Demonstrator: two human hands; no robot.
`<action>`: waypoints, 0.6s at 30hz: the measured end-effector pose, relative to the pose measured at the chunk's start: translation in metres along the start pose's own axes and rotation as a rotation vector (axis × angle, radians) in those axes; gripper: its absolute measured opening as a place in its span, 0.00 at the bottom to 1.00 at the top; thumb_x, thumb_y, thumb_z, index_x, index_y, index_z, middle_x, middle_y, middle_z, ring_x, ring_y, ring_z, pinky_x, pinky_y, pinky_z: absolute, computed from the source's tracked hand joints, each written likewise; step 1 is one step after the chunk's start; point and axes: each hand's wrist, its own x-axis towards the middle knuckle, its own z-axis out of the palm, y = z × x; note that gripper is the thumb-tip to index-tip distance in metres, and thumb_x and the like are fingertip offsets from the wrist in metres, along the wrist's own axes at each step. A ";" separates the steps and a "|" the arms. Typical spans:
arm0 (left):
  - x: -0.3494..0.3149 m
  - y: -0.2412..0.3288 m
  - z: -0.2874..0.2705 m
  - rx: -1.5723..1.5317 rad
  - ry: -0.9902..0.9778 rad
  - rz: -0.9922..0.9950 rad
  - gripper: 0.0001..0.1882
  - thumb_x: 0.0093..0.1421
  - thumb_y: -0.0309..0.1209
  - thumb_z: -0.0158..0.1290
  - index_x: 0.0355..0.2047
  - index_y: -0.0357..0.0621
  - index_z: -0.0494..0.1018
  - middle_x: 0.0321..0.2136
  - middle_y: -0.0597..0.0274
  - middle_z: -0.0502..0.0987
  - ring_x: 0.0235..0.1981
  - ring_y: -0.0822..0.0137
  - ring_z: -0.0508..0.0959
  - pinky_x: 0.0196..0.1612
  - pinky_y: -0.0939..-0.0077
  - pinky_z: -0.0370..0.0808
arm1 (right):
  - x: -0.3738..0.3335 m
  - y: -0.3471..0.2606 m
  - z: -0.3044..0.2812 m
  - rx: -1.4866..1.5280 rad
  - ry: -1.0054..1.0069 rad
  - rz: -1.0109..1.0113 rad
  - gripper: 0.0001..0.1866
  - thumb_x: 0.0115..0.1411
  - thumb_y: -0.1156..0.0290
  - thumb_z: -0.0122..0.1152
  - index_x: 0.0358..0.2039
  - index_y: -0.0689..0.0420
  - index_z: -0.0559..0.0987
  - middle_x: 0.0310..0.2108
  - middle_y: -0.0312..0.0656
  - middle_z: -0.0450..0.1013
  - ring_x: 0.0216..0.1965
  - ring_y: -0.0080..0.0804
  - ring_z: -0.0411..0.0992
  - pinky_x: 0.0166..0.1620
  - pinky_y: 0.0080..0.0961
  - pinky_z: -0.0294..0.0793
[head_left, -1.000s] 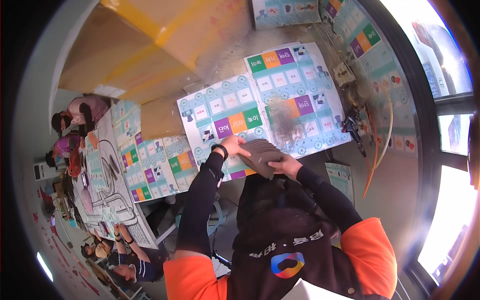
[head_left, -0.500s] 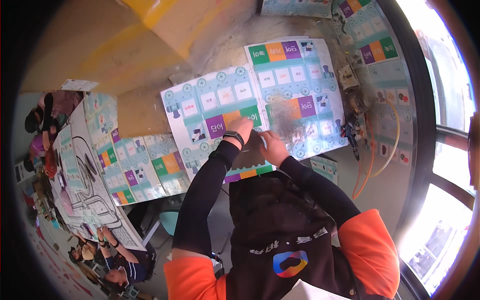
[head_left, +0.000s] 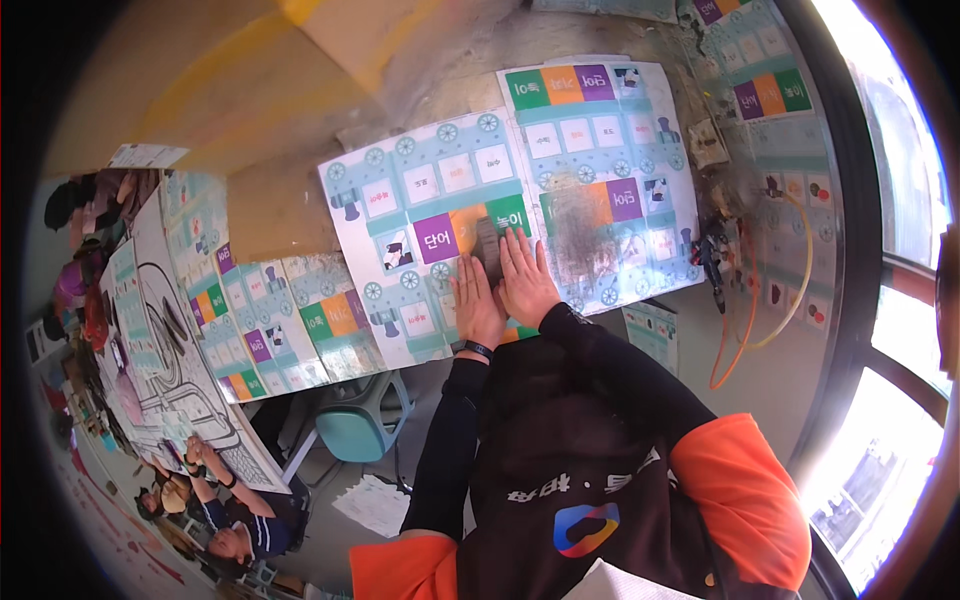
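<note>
My left hand [head_left: 479,308] lies flat with its fingers stretched out on a printed sheet [head_left: 345,238]. Beside it, my right hand [head_left: 528,284] is flat too, its fingers pointing away from me. Between the two and partly under my fingers shows a narrow dark grey strip [head_left: 488,238]; its material and its near end are hidden. The sheet bears purple, orange and green blocks, pale blue wheels and white word boxes. A matching sheet [head_left: 585,103] adjoins it on the right, with a dark grey smudge over its middle.
Brown board [head_left: 275,215] covers the table's far left. More printed sheets [head_left: 335,325] lie to the left. Orange and yellow hoses [head_left: 722,350] hang by a dark tool [head_left: 712,262] on the right. A teal stool [head_left: 355,432] stands below the table. Other people [head_left: 245,530] work farther left.
The dark piece with a wavy edge, held near the sheet's front edge, now shows as a narrow strip farther forward. Both my hands have flattened over it, the left coming in beside the right.
</note>
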 end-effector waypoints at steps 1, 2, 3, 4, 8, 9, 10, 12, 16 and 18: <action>0.001 0.002 0.002 -0.002 0.004 -0.006 0.37 0.65 0.40 0.45 0.66 0.29 0.46 0.67 0.42 0.50 0.70 0.50 0.47 0.70 0.52 0.42 | 0.001 0.000 0.001 -0.027 -0.004 -0.011 0.39 0.57 0.65 0.50 0.64 0.72 0.54 0.69 0.57 0.44 0.72 0.52 0.38 0.69 0.53 0.37; 0.002 0.004 0.005 0.002 -0.003 -0.034 0.36 0.66 0.41 0.44 0.66 0.29 0.47 0.68 0.42 0.50 0.71 0.50 0.46 0.70 0.52 0.41 | 0.003 0.002 0.002 -0.029 -0.006 -0.018 0.39 0.57 0.65 0.50 0.64 0.72 0.54 0.69 0.57 0.44 0.72 0.52 0.38 0.69 0.53 0.37; 0.002 0.007 0.005 0.005 -0.014 -0.059 0.36 0.67 0.42 0.42 0.66 0.29 0.47 0.68 0.42 0.49 0.71 0.51 0.44 0.70 0.53 0.40 | 0.003 0.003 0.002 -0.038 0.000 -0.018 0.38 0.57 0.64 0.50 0.64 0.72 0.54 0.69 0.56 0.45 0.72 0.51 0.38 0.69 0.53 0.37; 0.002 0.009 0.004 0.004 -0.012 -0.063 0.36 0.67 0.42 0.42 0.66 0.29 0.47 0.68 0.42 0.49 0.71 0.51 0.44 0.70 0.53 0.40 | 0.003 0.003 0.002 -0.046 0.007 -0.018 0.38 0.57 0.64 0.49 0.64 0.71 0.54 0.69 0.56 0.45 0.72 0.51 0.38 0.69 0.53 0.37; 0.002 0.014 0.002 0.028 -0.029 -0.097 0.36 0.67 0.43 0.40 0.66 0.29 0.46 0.68 0.43 0.48 0.71 0.52 0.43 0.70 0.52 0.38 | 0.004 0.002 0.006 -0.065 0.014 -0.019 0.37 0.57 0.64 0.48 0.64 0.71 0.55 0.69 0.56 0.46 0.72 0.51 0.38 0.69 0.53 0.37; 0.002 0.014 0.002 0.034 -0.034 -0.105 0.36 0.67 0.44 0.39 0.66 0.29 0.46 0.68 0.43 0.47 0.71 0.53 0.42 0.70 0.52 0.37 | 0.004 0.002 0.006 -0.077 0.011 -0.018 0.37 0.58 0.64 0.47 0.64 0.71 0.55 0.69 0.56 0.46 0.72 0.51 0.38 0.69 0.52 0.37; 0.002 0.014 0.002 0.035 -0.031 -0.107 0.36 0.67 0.44 0.39 0.66 0.29 0.46 0.68 0.43 0.47 0.71 0.53 0.42 0.70 0.52 0.37 | 0.004 0.002 0.006 -0.088 0.007 -0.017 0.37 0.58 0.64 0.46 0.64 0.71 0.55 0.69 0.56 0.46 0.72 0.51 0.38 0.69 0.52 0.37; 0.002 0.016 0.002 0.051 -0.041 -0.117 0.36 0.66 0.43 0.39 0.66 0.29 0.46 0.68 0.42 0.47 0.71 0.52 0.42 0.70 0.51 0.37 | 0.005 0.001 0.006 -0.097 0.012 -0.018 0.37 0.58 0.64 0.46 0.64 0.71 0.55 0.69 0.56 0.46 0.72 0.51 0.38 0.69 0.52 0.37; 0.002 0.019 0.002 0.053 -0.019 -0.116 0.36 0.66 0.42 0.39 0.66 0.29 0.46 0.68 0.42 0.48 0.71 0.52 0.42 0.70 0.51 0.36 | 0.005 0.001 0.003 -0.139 0.018 -0.020 0.37 0.57 0.64 0.45 0.64 0.71 0.56 0.69 0.56 0.46 0.72 0.53 0.38 0.69 0.52 0.37; 0.002 0.021 0.002 0.096 -0.003 -0.126 0.36 0.65 0.41 0.40 0.66 0.29 0.47 0.68 0.43 0.48 0.71 0.51 0.42 0.70 0.50 0.36 | 0.008 0.000 0.003 -0.137 0.012 -0.016 0.37 0.57 0.64 0.46 0.64 0.72 0.56 0.69 0.56 0.47 0.72 0.53 0.38 0.69 0.53 0.37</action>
